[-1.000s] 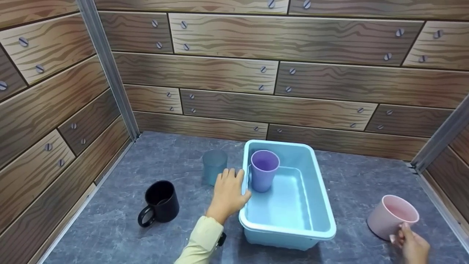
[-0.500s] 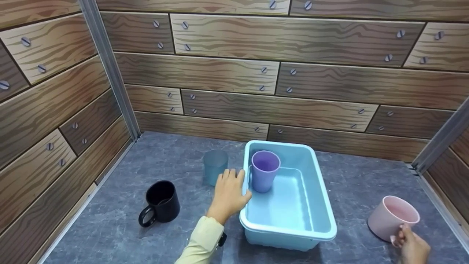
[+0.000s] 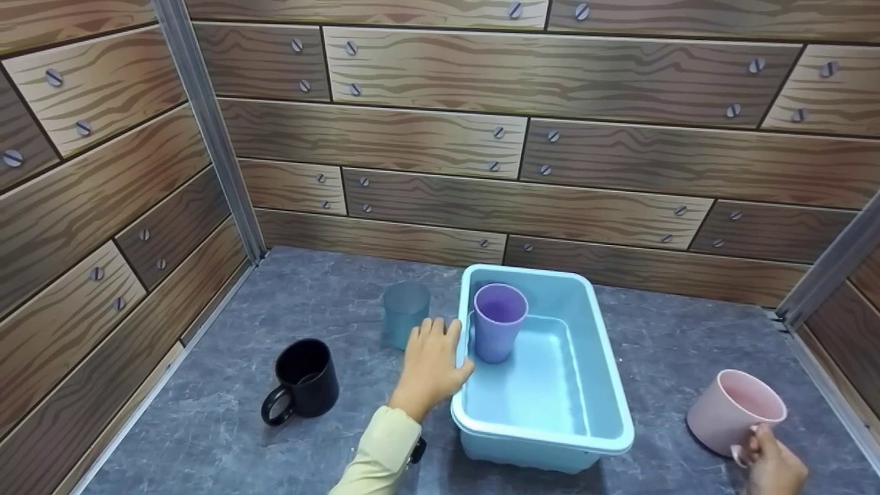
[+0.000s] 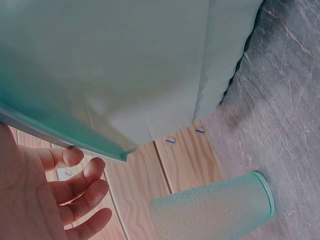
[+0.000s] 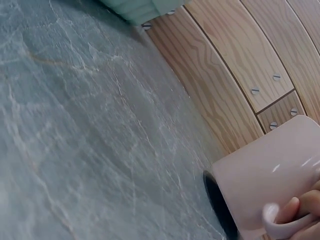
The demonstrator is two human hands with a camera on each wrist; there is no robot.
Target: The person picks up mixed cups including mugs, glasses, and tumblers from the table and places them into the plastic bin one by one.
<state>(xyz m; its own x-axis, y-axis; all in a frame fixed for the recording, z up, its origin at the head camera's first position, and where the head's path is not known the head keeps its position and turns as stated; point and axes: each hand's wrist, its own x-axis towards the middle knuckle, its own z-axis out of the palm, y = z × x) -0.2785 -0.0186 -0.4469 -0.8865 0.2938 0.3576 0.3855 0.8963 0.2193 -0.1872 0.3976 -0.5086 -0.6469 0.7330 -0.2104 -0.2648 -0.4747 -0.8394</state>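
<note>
My left hand [image 3: 430, 368] rests on the left rim of a light blue plastic basin [image 3: 543, 434]. Its thumb lies over the rim, and the fingers [image 4: 82, 202] bend loosely on the outer side. Inside the basin's back left part stands a purple cup [image 3: 496, 337]. At the far right, my right hand [image 3: 777, 464] pinches the handle of a pink mug [image 3: 718, 416]. The mug leans slightly; a dark band shows at its base in the right wrist view, and I cannot tell whether it touches the table.
Just left of the basin stands a translucent teal cup [image 3: 404, 309], partly hidden by my left fingers. A black mug [image 3: 313, 381] sits farther left, handle toward the front left. Wood-patterned walls [image 3: 412, 141] enclose the grey marbled table [image 3: 357, 440] at the back and sides.
The pink mug has shifted very slightly left and toward me with my right hand. My left hand, the basin and the other cups keep their places; the head view has drifted a little.
</note>
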